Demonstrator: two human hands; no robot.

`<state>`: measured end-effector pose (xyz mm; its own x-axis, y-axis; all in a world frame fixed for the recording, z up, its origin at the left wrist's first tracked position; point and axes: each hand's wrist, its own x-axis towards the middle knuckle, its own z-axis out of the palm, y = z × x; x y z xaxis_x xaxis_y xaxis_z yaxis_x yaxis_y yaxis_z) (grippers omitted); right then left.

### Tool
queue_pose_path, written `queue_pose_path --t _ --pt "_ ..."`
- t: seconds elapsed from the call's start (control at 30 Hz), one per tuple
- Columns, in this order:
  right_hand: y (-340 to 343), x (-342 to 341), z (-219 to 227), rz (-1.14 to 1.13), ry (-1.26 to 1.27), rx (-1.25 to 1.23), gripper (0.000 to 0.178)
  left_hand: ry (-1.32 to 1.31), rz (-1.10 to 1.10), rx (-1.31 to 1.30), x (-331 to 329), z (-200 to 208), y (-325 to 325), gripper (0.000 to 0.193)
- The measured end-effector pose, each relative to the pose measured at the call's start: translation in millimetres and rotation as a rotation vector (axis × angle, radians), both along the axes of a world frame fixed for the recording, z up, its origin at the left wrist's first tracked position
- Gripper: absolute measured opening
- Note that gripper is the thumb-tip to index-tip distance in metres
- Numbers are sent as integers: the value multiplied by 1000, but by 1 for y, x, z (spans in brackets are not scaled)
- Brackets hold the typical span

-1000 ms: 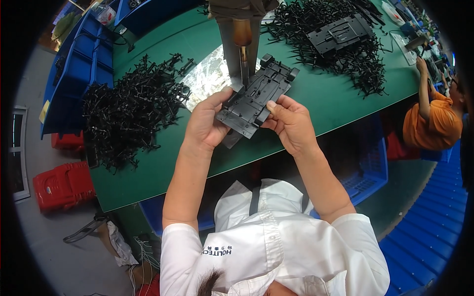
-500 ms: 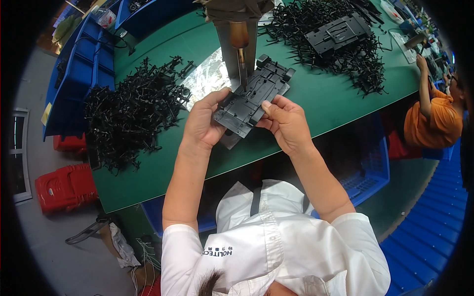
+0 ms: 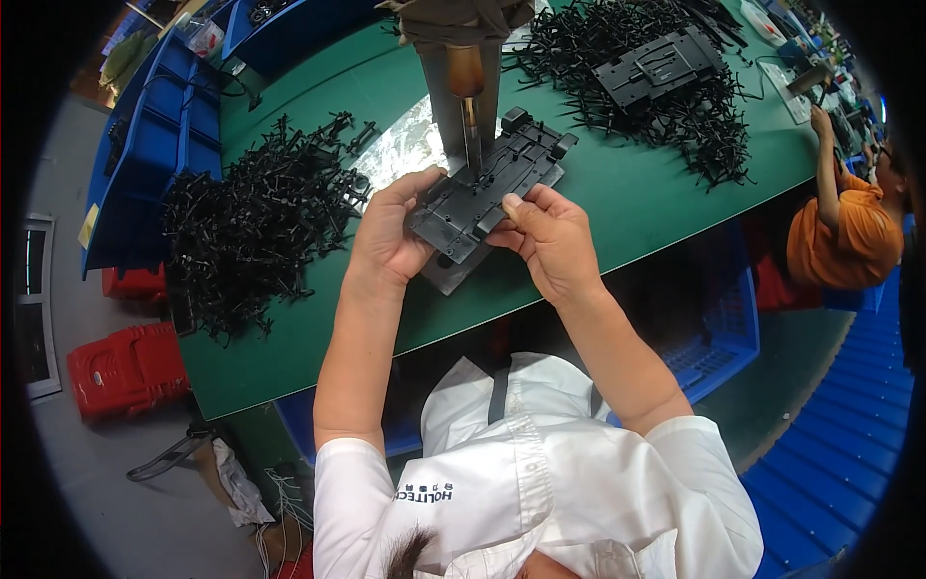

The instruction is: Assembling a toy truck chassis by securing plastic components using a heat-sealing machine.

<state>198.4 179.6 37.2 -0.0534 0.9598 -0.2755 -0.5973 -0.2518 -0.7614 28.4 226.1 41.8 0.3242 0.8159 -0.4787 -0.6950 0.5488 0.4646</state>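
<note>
Both hands hold a black plastic chassis plate with raised ribs, holes and side arches. My left hand grips its left edge, thumb on top and the fingers partly hidden beneath. On the near right side, my right hand pinches the edge between thumb and fingers. An upright tool with an amber handle and a thin metal shaft comes down over the middle of the plate. Its tip is at the plate's surface, but I cannot tell whether it touches. Under the chassis, part of a flat grey metal base shows.
A heap of thin black parts lies on the green table at left; another heap at far right bears a second chassis plate. Blue bins stand at far left. A person in orange sits at right.
The chassis plate has shifted slightly left and toward me, with both hands moving along with it. The upright tool has stayed nearly in place.
</note>
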Motion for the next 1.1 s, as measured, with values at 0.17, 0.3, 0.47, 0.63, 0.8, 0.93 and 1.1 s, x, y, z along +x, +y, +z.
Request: queue_pose_path --t 0.17,0.3,0.47,0.63,0.8,0.93,1.1 --pt "0 -3 -3 -21 -30 15 12 16 -1 3 -1 0 5 22" --pt "0 -6 -1 -27 -31 19 11 52 0 -4 -2 3 6 19" --pt "1 -7 -1 -32 -34 25 11 20 -25 -19 -4 3 8 16" --pt "1 -8 2 -33 -34 27 11 -8 -21 -19 -4 3 8 15" --pt "2 -8 3 -36 -29 30 11 -11 -18 -17 -4 3 8 16" --pt "2 -9 3 -34 -36 26 11 -27 -29 -20 -7 1 9 16" --pt "3 -10 4 -44 -42 22 11 -46 -37 -21 -6 0 10 16"
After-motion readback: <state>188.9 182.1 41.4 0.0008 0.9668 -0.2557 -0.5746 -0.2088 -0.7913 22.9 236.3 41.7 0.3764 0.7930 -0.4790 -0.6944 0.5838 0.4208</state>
